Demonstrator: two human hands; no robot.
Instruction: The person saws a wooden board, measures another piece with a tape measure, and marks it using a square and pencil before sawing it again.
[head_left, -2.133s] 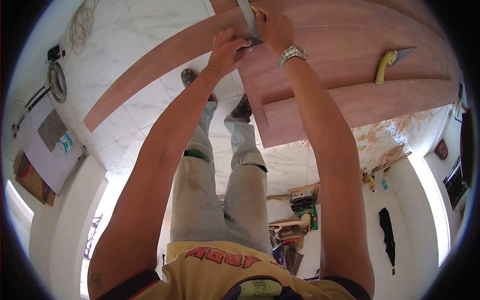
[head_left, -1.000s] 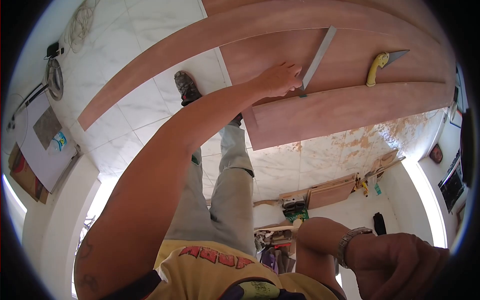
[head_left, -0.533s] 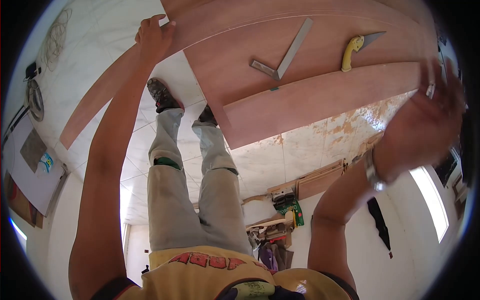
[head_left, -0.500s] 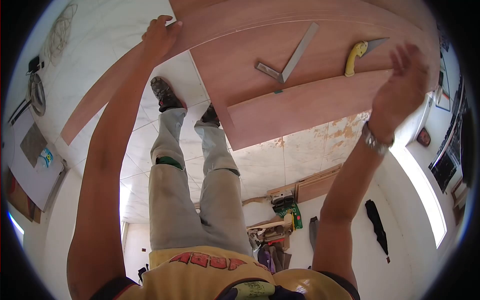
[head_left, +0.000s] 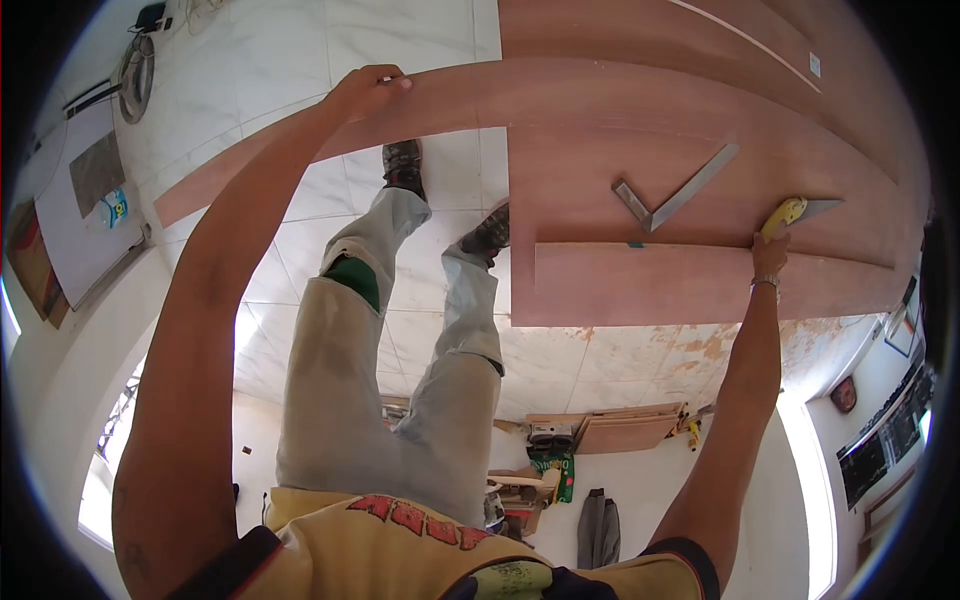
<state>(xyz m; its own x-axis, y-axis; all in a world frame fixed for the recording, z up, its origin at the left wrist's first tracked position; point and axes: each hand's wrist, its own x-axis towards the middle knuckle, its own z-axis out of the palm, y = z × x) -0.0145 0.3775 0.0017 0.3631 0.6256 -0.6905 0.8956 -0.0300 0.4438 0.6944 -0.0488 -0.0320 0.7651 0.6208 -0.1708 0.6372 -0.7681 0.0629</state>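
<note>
My left hand [head_left: 368,92] is wrapped round the edge of a long, narrow wooden strip [head_left: 460,95], which reaches out over the tiled floor. At the right, my right hand [head_left: 770,250] is at the yellow handle of a small saw [head_left: 785,215], its fingers partly hidden; the blade points right. A metal square [head_left: 665,208] lies on the large reddish wooden sheet [head_left: 570,170], left of the saw. Below the square, a second strip [head_left: 620,270] lies on the sheet, with a small dark green mark on its upper edge.
My legs [head_left: 350,400] and dark shoes [head_left: 403,168] are on white floor tiles [head_left: 540,360]. Wood pieces [head_left: 630,430] lean by the wall behind me. A coiled cable [head_left: 137,80] and a white board [head_left: 85,210] are at the left.
My right hand has come down from its raised position to the saw handle. The left hand still holds the strip. The view has shifted, so the sheet and tools appear lower and further right.
</note>
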